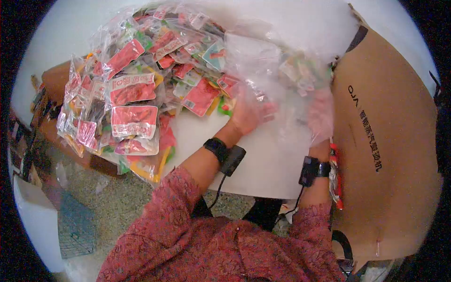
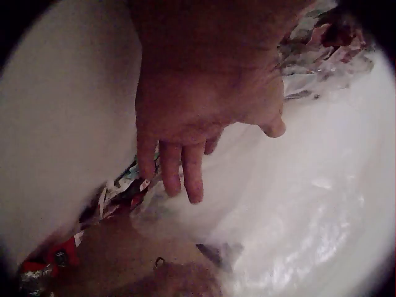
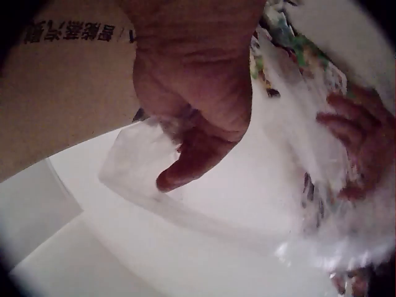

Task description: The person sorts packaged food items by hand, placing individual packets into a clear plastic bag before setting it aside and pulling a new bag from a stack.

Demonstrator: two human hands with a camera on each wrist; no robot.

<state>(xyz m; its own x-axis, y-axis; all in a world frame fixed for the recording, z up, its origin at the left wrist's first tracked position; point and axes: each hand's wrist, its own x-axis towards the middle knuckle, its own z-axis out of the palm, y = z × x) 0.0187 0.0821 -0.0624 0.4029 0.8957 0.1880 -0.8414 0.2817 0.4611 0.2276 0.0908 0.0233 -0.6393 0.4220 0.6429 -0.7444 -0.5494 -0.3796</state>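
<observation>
A large clear plastic bag (image 1: 256,51) stretches between the two hands, and green and red packets (image 1: 303,73) show blurred through its film. My left hand (image 1: 246,113) lies against the bag's left side. Its fingers hang fairly straight over the film in the left wrist view, thumb spread away from them. At the bag's right edge my right hand (image 1: 321,113) grips the film; the head view shows it hazily through the plastic. In the right wrist view its thumb (image 3: 179,173) lies on the bunched film while the other fingers are mostly hidden.
A big heap of clear bags filled with red snack packets (image 1: 134,89) covers the left of the white table (image 1: 197,145). A tall cardboard box (image 1: 390,141) stands close along the right side. A red and silver packet (image 1: 336,178) lies between the right forearm and the box.
</observation>
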